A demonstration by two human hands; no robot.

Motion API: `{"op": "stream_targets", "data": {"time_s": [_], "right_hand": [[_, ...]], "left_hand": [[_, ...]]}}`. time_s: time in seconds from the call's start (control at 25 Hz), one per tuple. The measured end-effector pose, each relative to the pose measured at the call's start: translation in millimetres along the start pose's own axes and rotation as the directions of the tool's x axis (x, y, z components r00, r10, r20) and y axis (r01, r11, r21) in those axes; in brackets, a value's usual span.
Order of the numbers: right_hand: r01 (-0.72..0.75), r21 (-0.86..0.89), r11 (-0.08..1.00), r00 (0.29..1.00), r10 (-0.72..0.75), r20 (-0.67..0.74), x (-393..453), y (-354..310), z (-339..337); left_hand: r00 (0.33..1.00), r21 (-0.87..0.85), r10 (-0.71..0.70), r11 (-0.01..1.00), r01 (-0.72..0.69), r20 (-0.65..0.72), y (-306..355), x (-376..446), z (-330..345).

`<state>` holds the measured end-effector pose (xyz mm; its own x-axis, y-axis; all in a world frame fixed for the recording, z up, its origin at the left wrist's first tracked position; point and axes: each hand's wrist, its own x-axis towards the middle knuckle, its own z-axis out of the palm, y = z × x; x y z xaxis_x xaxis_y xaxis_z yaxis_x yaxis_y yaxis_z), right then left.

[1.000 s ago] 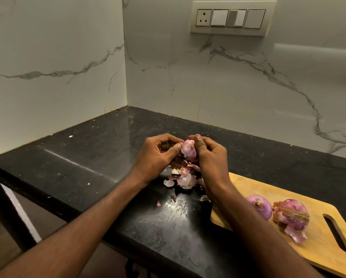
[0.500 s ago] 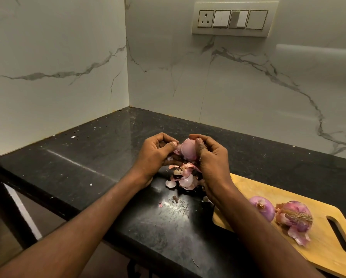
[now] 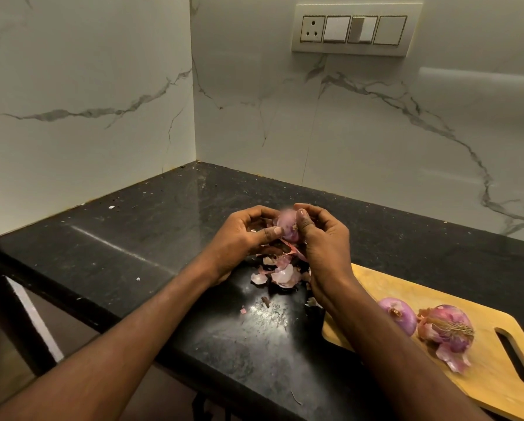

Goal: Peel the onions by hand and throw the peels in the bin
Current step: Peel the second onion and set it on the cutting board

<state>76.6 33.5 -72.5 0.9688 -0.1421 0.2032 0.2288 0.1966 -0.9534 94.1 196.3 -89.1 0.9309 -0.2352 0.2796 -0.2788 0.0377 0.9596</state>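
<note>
A small pink-purple onion point(image 3: 287, 226) is held above the black counter between both hands. My left hand point(image 3: 242, 238) grips it from the left, thumb across its front. My right hand point(image 3: 324, 238) grips it from the right, thumb pressed on its top. Loose skin hangs under the onion. A pile of pink peels point(image 3: 280, 273) lies on the counter right below the hands. Two more onions lie on the wooden cutting board point(image 3: 491, 372) at the right: a smooth one point(image 3: 398, 315) and one with its skin partly torn point(image 3: 447, 331). No bin is in view.
The black stone counter point(image 3: 151, 238) runs into a marble wall corner. Small peel scraps point(image 3: 265, 302) dot the counter in front of the pile. A switch panel point(image 3: 354, 30) sits high on the back wall. The counter's front edge drops off at the left.
The onion has been turned a little between the hands and both thumbs have shifted on it. The view has drifted slightly; the peel pile and the board onions stay put.
</note>
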Motion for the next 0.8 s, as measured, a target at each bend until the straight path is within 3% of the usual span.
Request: {"op": "stream_targets", "data": {"time_s": [0.48, 0.8], "right_hand": [[0.139, -0.196, 0.971, 0.981, -0.109, 0.159, -6, 8, 8], [0.119, -0.181, 0.976, 0.98, -0.087, 0.177, -8, 10, 11]], "left_hand": [[0.999, -0.072, -0.042, 0.997, 0.04, -0.026, -3, 3, -6], [0.998, -0.143, -0.047, 0.989, 0.041, -0.043, -5, 6, -7]]}}
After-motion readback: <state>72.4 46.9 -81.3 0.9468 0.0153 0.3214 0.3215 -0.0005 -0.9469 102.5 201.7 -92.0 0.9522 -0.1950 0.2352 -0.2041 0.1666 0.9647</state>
